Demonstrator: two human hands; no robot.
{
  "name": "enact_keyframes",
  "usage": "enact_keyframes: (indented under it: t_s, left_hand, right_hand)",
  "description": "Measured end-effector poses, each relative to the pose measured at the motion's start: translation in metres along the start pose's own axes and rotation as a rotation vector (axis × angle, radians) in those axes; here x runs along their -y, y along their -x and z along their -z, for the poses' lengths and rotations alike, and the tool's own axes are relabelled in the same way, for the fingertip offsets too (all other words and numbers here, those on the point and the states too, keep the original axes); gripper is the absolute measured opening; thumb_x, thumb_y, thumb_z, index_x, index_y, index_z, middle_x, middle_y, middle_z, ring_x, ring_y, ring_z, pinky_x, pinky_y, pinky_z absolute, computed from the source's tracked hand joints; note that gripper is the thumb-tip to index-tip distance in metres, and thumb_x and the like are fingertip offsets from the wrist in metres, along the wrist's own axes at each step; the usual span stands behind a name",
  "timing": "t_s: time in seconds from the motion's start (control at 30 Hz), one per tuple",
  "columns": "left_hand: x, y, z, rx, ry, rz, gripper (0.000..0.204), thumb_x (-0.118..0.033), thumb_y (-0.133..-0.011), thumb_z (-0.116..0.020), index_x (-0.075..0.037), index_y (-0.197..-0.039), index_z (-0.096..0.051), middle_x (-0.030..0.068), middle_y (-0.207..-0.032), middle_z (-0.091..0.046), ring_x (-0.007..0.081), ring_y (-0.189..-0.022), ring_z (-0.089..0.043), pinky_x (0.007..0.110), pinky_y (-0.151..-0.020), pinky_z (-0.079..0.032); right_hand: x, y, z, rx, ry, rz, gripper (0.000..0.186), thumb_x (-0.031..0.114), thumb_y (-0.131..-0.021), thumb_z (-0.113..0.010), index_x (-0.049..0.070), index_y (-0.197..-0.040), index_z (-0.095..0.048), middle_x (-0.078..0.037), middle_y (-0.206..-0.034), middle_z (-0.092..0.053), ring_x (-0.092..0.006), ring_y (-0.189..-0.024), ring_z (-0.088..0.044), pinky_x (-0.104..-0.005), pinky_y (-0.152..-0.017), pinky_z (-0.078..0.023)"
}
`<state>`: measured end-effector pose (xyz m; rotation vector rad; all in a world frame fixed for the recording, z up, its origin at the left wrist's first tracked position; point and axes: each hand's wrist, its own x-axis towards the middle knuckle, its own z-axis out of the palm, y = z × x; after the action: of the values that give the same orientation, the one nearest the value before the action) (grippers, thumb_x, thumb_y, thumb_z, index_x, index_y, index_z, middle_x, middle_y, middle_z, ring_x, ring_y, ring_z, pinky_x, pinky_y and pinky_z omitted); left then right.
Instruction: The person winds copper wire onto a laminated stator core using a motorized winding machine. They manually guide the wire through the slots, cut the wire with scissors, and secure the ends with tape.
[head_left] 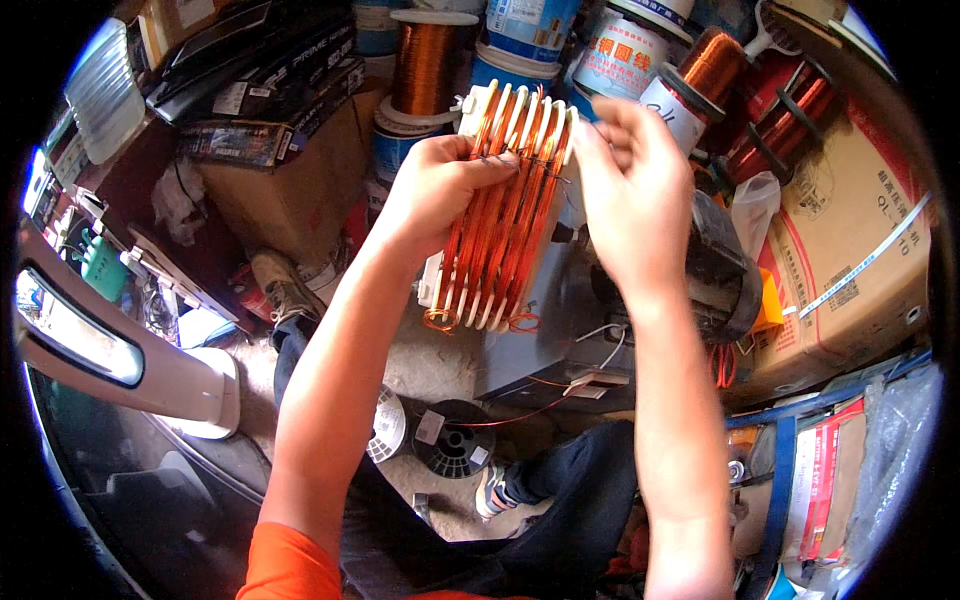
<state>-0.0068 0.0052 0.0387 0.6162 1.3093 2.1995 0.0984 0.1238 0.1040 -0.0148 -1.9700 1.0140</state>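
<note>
Copper wire wound in several parallel bands fills a white slotted winding former [500, 210], held up in mid-air at the centre of the view. At the far left stands a white curved fan housing [110, 350], and beyond it a cardboard box [290, 190] with dark packages stacked on top. The left hand [435, 190] grips the former's left edge, fingers curled over the upper coils. A copper wire spool [422, 65] stands behind it. The right hand [630, 190] pinches at the former's upper right corner, fingertips closed, though what they hold cannot be told. Below lies a grey metal machine [560, 330]; right of it, a large cardboard carton [850, 250].
</note>
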Motion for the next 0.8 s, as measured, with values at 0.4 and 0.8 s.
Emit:
enact_keyframes:
  t_s: [0.4, 0.8]
  left_hand:
    - [0.004, -0.006, 0.0, -0.015, -0.041, -0.012, 0.02, -0.008, -0.089, -0.065, 0.006, -0.104, -0.062, 0.0135, -0.092, -0.069, 0.0181, -0.078, -0.069, 0.033, -0.074, -0.057]
    - [0.006, -0.006, 0.001, -0.01, -0.044, -0.003, 0.019, -0.009, -0.09, -0.065, 0.004, -0.103, -0.063, 0.0117, -0.093, -0.07, 0.0154, -0.079, -0.068, 0.03, -0.074, -0.056]
  right_hand:
    - [-0.015, 0.077, -0.031, 0.215, 0.242, -0.351, 0.024, 0.02, -0.08, -0.071, -0.002, -0.084, -0.066, -0.022, -0.075, -0.068, -0.0361, -0.072, -0.069, -0.0424, -0.067, -0.053]
    - [-0.013, 0.082, -0.032, 0.219, 0.197, -0.208, 0.014, 0.011, -0.076, -0.067, -0.003, -0.079, -0.063, -0.021, -0.071, -0.066, -0.0351, -0.068, -0.067, -0.0401, -0.066, -0.053]
